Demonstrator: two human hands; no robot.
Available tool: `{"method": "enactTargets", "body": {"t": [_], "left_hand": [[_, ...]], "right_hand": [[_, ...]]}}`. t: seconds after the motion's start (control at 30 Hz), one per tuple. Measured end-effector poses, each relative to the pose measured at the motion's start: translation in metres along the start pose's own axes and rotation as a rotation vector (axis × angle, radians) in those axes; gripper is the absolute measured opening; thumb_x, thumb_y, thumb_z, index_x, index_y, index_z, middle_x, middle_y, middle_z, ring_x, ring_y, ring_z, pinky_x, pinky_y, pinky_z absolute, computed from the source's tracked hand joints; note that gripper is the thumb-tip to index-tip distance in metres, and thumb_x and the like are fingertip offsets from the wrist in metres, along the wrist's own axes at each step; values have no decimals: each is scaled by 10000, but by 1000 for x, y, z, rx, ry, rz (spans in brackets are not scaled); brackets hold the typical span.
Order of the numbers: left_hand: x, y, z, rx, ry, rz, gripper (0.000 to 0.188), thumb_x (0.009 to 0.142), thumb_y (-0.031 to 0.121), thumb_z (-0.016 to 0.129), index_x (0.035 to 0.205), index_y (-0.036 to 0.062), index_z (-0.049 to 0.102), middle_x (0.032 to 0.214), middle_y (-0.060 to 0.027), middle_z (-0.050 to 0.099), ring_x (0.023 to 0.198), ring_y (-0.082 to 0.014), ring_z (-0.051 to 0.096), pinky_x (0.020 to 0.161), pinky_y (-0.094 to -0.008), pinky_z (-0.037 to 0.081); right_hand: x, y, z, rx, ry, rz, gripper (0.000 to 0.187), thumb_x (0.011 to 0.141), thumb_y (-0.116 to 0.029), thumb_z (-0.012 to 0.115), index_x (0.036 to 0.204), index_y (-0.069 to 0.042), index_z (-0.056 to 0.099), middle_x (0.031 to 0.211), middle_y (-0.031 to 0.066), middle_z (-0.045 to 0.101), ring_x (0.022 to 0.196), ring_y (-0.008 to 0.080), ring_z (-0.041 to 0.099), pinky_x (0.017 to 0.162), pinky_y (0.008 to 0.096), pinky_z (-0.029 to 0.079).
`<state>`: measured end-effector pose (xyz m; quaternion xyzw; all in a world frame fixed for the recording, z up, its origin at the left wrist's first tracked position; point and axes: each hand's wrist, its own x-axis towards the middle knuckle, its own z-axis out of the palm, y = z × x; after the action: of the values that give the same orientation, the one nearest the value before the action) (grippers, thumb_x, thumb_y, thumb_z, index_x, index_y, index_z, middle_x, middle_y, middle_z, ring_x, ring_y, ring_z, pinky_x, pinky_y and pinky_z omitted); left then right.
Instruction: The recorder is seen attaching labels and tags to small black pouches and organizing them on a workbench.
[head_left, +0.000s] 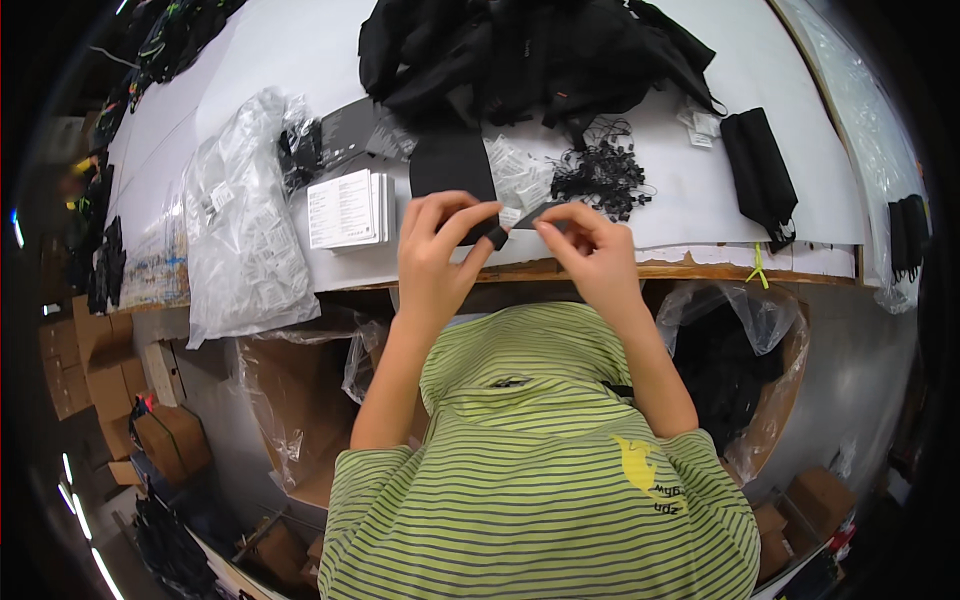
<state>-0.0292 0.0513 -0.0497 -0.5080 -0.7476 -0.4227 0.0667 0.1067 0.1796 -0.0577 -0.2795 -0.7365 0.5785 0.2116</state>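
Between my left fingers (472,216): black strip (497,238); right fingers (567,214) pinch a dark flat piece (535,216). Looks like the fiddly two-handed step; next probably needs steady aligning.

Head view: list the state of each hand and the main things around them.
Left hand, pinching a black piece
Right hand, pinching a dark grey piece
White cards, stacked
Clear bag, filled, lying down
Black cords, tangled
Black fabric goods, heaped
Plastic-lined box at left, open
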Motion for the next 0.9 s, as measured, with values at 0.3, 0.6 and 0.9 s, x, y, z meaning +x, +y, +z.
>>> {"method": "enactTargets", "body": {"t": [0.3, 0.6, 0.9], "left_hand": [[-59, 5, -23, -374, 171, -780, 171, 743, 1, 711, 911, -1, 675, 677, 34, 514, 605, -41, 376, 534, -194, 287], [-57, 1, -25, -460, 196, -596, 81, 818, -6, 656, 898, -4, 664, 813, -10, 603, 673, -35, 465, 619, -178, 359], [-47, 9, -53, -1220, 154, -800, 87, 897, 91, 582, 924, 10, 600, 856, -56, 631, 700, -70, 532, 689, -197, 429]], "right_hand": [[1, -7, 47, -171, -323, -303, 107, 796, -113, 686, 887, -58, 678, 696, 42, 630, 521, 129, 532, 492, 251, 419], [2, -16, 44, -129, -341, -225, 52, 842, -104, 648, 871, -67, 627, 663, 8, 552, 556, 74, 482, 511, 228, 383], [1, 6, 10, 657, -264, 108, 131, 871, -67, 625, 919, -40, 506, 795, 18, 555, 754, 88, 538, 712, 224, 435]]}}
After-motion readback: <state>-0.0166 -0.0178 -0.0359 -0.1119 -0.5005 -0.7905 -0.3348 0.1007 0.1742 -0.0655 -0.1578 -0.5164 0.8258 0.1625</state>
